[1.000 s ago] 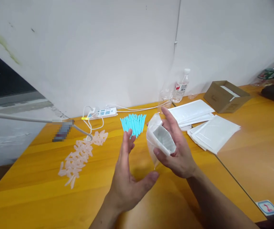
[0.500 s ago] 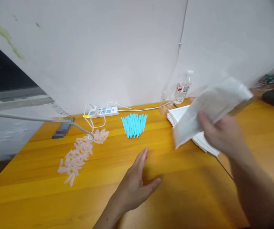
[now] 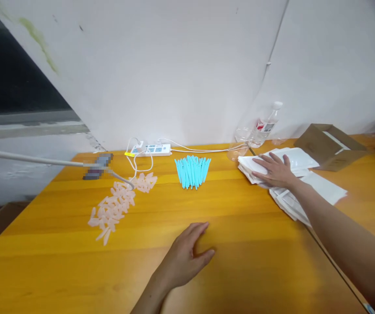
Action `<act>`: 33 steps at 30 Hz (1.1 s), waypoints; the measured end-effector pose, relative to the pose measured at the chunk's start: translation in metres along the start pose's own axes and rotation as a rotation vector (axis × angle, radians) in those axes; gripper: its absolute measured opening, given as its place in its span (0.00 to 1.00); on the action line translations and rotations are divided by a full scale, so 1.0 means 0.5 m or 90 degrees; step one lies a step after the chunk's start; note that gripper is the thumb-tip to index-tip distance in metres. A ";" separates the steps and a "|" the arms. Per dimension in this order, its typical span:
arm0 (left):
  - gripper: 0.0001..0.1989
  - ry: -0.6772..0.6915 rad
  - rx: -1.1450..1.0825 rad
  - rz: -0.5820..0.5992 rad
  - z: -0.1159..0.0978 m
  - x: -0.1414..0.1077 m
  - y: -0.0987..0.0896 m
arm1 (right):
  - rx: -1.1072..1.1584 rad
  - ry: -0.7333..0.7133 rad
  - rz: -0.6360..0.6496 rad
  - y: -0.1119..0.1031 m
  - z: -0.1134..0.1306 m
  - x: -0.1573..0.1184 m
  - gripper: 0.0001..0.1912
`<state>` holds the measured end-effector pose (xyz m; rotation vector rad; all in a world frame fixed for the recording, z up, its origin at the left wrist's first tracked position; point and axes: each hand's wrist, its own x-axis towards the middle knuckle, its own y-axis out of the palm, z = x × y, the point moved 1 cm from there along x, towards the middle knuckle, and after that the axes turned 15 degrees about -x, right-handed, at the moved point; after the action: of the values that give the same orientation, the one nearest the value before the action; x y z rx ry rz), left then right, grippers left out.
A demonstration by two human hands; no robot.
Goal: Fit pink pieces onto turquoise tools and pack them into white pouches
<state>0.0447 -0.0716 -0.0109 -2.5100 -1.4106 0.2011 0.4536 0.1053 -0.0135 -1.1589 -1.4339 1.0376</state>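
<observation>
My right hand (image 3: 276, 170) lies flat with fingers spread on a stack of white flat packets (image 3: 300, 158) at the right of the table. More white packets (image 3: 326, 187) spread out under my right forearm. My left hand (image 3: 185, 253) is near the front middle of the table, thumb and fingers apart, with nothing in it. Beyond it lies a row of slim light-blue sticks (image 3: 192, 171), pen-like in shape. To their left is a loose spread of small pale-pink pieces (image 3: 115, 207), pointed and translucent.
A white power strip (image 3: 155, 150) with cables lies along the wall. A clear bottle (image 3: 266, 126) with a white cap stands at the back right, and an open cardboard box (image 3: 331, 146) is beside the packets. A grey cable (image 3: 43, 159) crosses the left side over a blurred phone-like object (image 3: 99, 166).
My right hand has put the white packet down on the stack and now rests open on it. The left hand stays about where it was. The view has shifted slightly.
</observation>
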 end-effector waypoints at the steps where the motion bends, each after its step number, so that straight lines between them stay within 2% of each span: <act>1: 0.28 0.001 0.005 -0.001 -0.001 0.000 0.000 | 0.000 -0.005 0.001 0.000 -0.009 0.001 0.28; 4: 0.26 0.005 0.009 -0.003 -0.004 0.001 -0.001 | 0.002 -0.010 -0.013 -0.017 -0.027 0.005 0.27; 6: 0.26 0.007 0.006 -0.006 -0.004 0.002 0.000 | 0.000 0.011 -0.093 -0.037 -0.015 0.001 0.27; 9: 0.24 0.011 -0.003 -0.018 -0.002 0.007 0.002 | 0.061 0.086 -0.296 -0.079 0.070 -0.018 0.27; 10: 0.24 0.014 -0.006 -0.024 -0.001 0.009 0.003 | 0.121 0.090 -0.318 -0.093 0.117 -0.025 0.26; 12: 0.22 0.018 -0.008 -0.034 0.000 0.012 0.006 | 0.242 0.065 -0.275 -0.114 0.230 -0.033 0.23; 15: 0.20 0.019 -0.008 -0.037 -0.001 0.011 0.008 | 0.262 0.036 -0.053 -0.125 0.399 -0.015 0.23; 17: 0.19 0.019 -0.011 -0.037 -0.003 0.008 0.008 | 0.250 0.039 -0.008 -0.123 0.477 0.015 0.23; 19: 0.19 0.020 -0.016 -0.037 -0.003 0.005 0.007 | 0.234 0.058 0.028 -0.115 0.522 0.049 0.22; 22: 0.19 0.019 -0.021 -0.028 -0.006 0.002 0.006 | 0.217 0.082 0.079 -0.100 0.544 0.085 0.19; 27: 0.19 0.016 -0.007 -0.005 -0.016 -0.005 -0.013 | 0.236 0.109 0.124 -0.099 0.538 0.109 0.12; 30: 0.18 0.027 0.044 -0.040 -0.004 -0.014 -0.068 | 0.282 0.107 0.115 -0.128 0.518 0.107 0.13; 33: 0.16 0.037 0.201 -0.174 0.038 -0.017 -0.170 | 0.356 0.071 0.113 -0.163 0.480 0.065 0.16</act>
<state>-0.0336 -0.0336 -0.0047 -2.0332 -1.5439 0.2724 0.2029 0.1139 0.0346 -0.9193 -0.8785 1.3651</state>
